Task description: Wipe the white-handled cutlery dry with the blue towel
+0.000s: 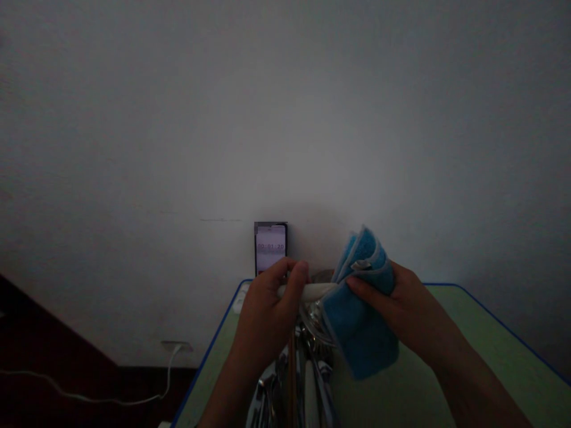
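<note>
my left hand (270,306) pinches a white handle (319,291) above the desk (459,333); my right hand (408,306) grips a blue cloth (361,336) at its right end, cutlery (311,386) lying nearer.

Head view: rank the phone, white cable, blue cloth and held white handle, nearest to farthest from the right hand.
1. Blue cloth: in the right hand.
2. Held white handle: just left of the cloth.
3. Phone: farther left, upright.
4. White cable: far left, low.
</note>
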### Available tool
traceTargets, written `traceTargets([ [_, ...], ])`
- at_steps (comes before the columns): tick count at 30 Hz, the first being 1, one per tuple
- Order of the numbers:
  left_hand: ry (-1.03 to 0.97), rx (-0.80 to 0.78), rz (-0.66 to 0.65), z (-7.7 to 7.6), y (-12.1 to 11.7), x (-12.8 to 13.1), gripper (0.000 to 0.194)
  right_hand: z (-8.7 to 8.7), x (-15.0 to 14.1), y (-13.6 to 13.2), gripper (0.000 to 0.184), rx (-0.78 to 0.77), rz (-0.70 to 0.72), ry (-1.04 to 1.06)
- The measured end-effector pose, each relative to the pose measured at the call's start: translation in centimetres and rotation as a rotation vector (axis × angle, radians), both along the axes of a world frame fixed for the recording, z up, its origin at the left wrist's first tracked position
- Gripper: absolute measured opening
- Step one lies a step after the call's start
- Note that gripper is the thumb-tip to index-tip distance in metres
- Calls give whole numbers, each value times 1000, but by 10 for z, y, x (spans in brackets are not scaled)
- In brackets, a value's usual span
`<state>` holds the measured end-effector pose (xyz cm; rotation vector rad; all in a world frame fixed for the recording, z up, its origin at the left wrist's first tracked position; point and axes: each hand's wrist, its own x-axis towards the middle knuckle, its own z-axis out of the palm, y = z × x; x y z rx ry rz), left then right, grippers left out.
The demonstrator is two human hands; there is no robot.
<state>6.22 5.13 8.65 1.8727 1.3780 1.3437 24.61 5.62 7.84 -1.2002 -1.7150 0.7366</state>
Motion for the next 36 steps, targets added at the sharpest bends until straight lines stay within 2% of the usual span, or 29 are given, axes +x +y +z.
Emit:
traceTargets([
  [13,-9,-12,-10,1,-2,2,31,4,-1,0,22,-45,-32,0],
  [36,-11,7,6,2,-2,2,29,4,1,1,20,27,-17,-14],
])
